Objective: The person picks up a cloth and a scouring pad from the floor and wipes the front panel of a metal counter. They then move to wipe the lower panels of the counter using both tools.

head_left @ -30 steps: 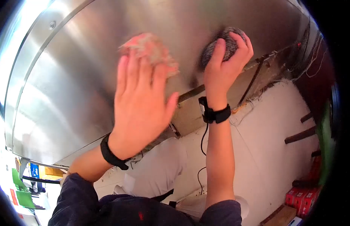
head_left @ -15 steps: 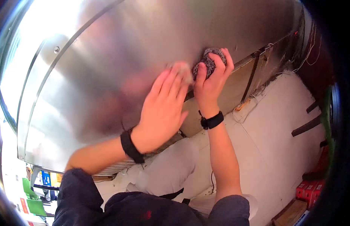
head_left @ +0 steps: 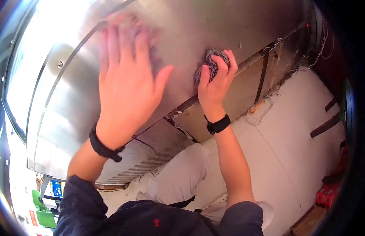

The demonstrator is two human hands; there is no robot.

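My right hand is curled around a dark grey, speckled scouring pad, which it holds against the shiny stainless steel panel. To the left, my left hand lies over the upper part of the same panel with its fingers stretched out and the thumb spread to the side. Its fingertips are smeared by motion, and a reddish reflection shows around them. A black band circles each wrist.
Below the panel runs a worn lower frame with a vented plate. Pale floor spreads to the right, with loose cables on it. Dark furniture legs and red boxes stand at the right edge.
My left hand has moved up and left across the panel, away from the right hand, and its fingers have spread. My right hand with the scouring pad has shifted only slightly left.
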